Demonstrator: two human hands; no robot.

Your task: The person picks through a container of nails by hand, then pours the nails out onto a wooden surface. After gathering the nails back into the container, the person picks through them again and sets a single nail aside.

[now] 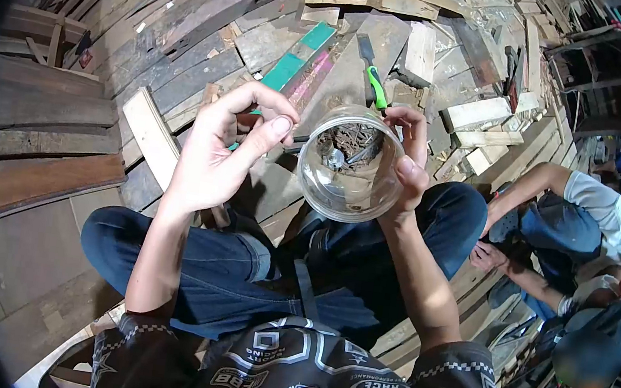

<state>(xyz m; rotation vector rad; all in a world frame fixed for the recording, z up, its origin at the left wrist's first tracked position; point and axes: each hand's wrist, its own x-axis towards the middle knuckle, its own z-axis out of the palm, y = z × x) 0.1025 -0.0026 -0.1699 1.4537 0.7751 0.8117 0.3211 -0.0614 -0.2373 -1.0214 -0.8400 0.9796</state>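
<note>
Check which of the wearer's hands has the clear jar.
The right hand, gripping the side of the clear jar. The left hand is apart from it, thumb and fingertips drawn close; whether they pinch something small is unclear.

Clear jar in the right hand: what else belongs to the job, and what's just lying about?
Seemingly in the job:
clear jar, in the right hand
dark debris and metal bits inside it

Apparently just lying about:
green-handled chisel
pale wood block

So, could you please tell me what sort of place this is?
Likely a woodworking shop: wood blocks and boards lie around, a green-handled chisel lies in front, and the right hand holds a clear jar with what look like nails.
</note>
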